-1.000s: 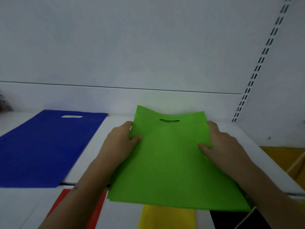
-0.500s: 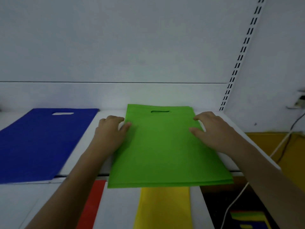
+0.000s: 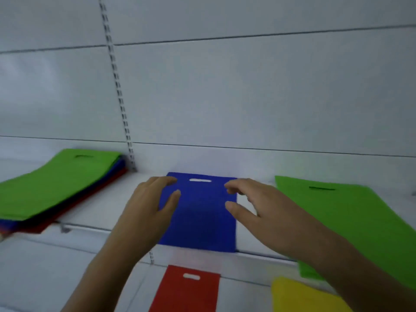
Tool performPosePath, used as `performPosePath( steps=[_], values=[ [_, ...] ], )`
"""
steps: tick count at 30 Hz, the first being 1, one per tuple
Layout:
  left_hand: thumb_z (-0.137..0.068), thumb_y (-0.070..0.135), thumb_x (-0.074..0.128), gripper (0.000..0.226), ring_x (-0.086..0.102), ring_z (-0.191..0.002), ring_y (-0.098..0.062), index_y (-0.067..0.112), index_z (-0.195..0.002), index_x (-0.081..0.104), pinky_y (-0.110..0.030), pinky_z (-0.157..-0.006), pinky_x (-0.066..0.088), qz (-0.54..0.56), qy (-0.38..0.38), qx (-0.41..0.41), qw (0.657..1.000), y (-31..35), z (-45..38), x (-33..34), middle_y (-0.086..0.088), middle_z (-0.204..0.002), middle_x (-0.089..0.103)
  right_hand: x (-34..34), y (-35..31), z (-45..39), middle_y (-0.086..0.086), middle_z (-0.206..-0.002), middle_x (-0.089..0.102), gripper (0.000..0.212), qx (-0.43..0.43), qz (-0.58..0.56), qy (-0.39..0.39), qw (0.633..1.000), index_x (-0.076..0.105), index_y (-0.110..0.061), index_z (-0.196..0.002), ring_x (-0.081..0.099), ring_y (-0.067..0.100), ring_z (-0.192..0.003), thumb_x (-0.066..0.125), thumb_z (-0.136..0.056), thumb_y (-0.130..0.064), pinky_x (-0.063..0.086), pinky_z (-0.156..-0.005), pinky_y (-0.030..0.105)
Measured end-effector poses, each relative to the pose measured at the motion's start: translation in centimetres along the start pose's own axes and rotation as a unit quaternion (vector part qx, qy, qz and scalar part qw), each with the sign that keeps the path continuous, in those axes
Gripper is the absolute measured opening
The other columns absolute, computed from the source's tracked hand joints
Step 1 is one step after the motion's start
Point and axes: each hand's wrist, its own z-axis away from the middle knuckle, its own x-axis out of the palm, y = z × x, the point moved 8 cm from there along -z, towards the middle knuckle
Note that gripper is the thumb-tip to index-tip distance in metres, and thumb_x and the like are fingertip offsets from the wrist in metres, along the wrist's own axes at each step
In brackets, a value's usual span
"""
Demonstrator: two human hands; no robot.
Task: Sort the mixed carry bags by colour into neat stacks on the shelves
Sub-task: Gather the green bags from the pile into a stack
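Note:
A blue carry bag [image 3: 200, 212] lies flat on the white shelf [image 3: 101, 206], its handle slot toward the back wall. My left hand [image 3: 150, 206] hovers at the bag's left edge and my right hand [image 3: 254, 206] at its right edge; both have loosely spread fingers and hold nothing. To the right lies a stack of green bags [image 3: 351, 221]. At the far left sits a mixed pile [image 3: 51, 188] with a green bag on top and blue and red ones beneath.
On the lower shelf lie a red bag [image 3: 186, 289] and a yellow bag [image 3: 301, 296]. A slotted upright rail [image 3: 117, 86] runs up the white back wall between the mixed pile and the blue bag.
My hands have left the green stack and moved left to the blue bag. The view has swung left, so the green stack now lies at the right and a mixed pile appears at the left.

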Motion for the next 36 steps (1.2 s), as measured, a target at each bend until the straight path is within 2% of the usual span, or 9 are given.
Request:
performPosePath(
  steps=[5,10,15,19,25,29,32,34,36],
  values=[
    [-0.093,0.027,0.053,0.030,0.051,-0.114,-0.012,0.020,-0.122,0.059,-0.024,-0.094,0.036,-0.025,0.034,-0.035,0.998,-9.7,3.5,-8.7,0.009,-0.120,0.059,7.0,-11.2,-4.8,-0.023,-0.127,0.051,0.043,-0.048,-0.060,-0.019,0.997,0.045,-0.033,-0.136,0.047,-0.003,-0.117,0.043,-0.096,-0.050,0.039,-0.100,0.020],
    [-0.093,0.022,0.054,0.028,0.051,-0.107,-0.009,0.017,-0.119,0.061,-0.025,-0.088,0.036,-0.035,0.063,-0.065,0.995,-17.3,5.0,-15.0,0.009,-0.113,0.058,14.4,-18.9,-11.0,-0.011,-0.113,0.062,0.035,-0.057,-0.067,-0.070,0.994,0.058,-0.023,-0.122,0.057,0.009,-0.103,0.047,-0.097,-0.045,0.048,-0.091,0.032],
    [-0.093,0.019,0.056,0.025,0.052,-0.101,-0.013,0.015,-0.116,0.064,-0.026,-0.086,0.035,-0.040,0.083,-0.095,0.991,-24.9,3.2,-19.3,0.006,-0.112,0.060,20.9,-20.5,-18.9,0.002,-0.084,0.072,0.048,-0.020,-0.012,-0.125,0.992,0.069,-0.009,-0.090,0.066,0.022,-0.077,0.045,-0.096,-0.049,0.054,-0.074,0.034],
    [-0.094,0.022,0.054,0.025,0.054,-0.110,-0.020,0.015,-0.115,0.065,-0.027,-0.088,0.035,-0.048,0.059,-0.120,0.990,-32.4,-1.2,-20.6,-0.002,-0.115,0.064,24.8,-19.1,-24.8,0.002,-0.071,0.073,0.058,0.054,-0.010,-0.178,0.983,0.071,-0.005,-0.082,0.070,0.021,-0.064,0.042,-0.097,-0.053,0.057,-0.067,0.032],
    [-0.095,0.032,0.051,0.032,0.054,-0.113,-0.019,0.014,-0.119,0.063,-0.025,-0.087,0.035,-0.079,-0.045,-0.139,0.986,-42.5,-7.6,-19.7,-0.001,-0.121,0.063,30.1,-16.2,-29.6,0.005,-0.050,0.062,0.081,0.178,-0.034,-0.288,0.940,0.068,-0.001,-0.076,0.057,0.021,-0.045,0.031,-0.091,-0.071,0.050,-0.052,0.023],
    [-0.096,0.038,0.049,0.040,0.051,-0.121,-0.019,0.014,-0.126,0.060,-0.029,-0.098,0.036,-0.074,-0.065,-0.157,0.983,-47.5,-11.2,-19.4,-0.003,-0.131,0.060,30.5,-14.9,-31.2,0.002,-0.047,0.059,0.077,0.233,-0.036,-0.278,0.931,0.068,-0.005,-0.066,0.055,0.017,-0.042,0.036,-0.089,-0.072,0.047,-0.048,0.020],
    [-0.096,0.044,0.046,0.048,0.047,-0.126,-0.018,0.017,-0.136,0.050,-0.028,-0.101,0.035,-0.074,-0.177,-0.139,0.972,-48.6,-11.9,-16.6,-0.003,-0.140,0.052,30.9,-14.1,-31.2,0.001,-0.046,0.055,0.063,0.291,-0.093,-0.257,0.917,0.063,-0.006,-0.067,0.051,0.014,-0.038,0.053,-0.086,-0.065,0.043,-0.044,0.018],
    [-0.094,0.052,0.044,0.059,0.044,-0.129,-0.017,0.021,-0.143,0.039,-0.027,-0.104,0.033,-0.088,-0.279,-0.098,0.951,-48.1,-11.4,-14.3,-0.002,-0.145,0.045,30.7,-14.0,-31.0,-0.001,-0.042,0.052,0.056,0.309,-0.108,-0.235,0.915,0.057,-0.008,-0.062,0.049,0.013,-0.036,0.058,-0.087,-0.058,0.041,-0.042,0.017],
    [-0.093,0.056,0.042,0.065,0.041,-0.131,-0.015,0.023,-0.147,0.030,-0.025,-0.105,0.031,-0.099,-0.332,-0.052,0.937,-47.6,-11.3,-13.6,-0.001,-0.149,0.040,30.2,-13.9,-31.0,0.000,-0.042,0.051,0.053,0.330,-0.109,-0.205,0.915,0.052,-0.009,-0.059,0.050,0.013,-0.036,0.063,-0.086,-0.053,0.038,-0.042,0.016]
  ],
)
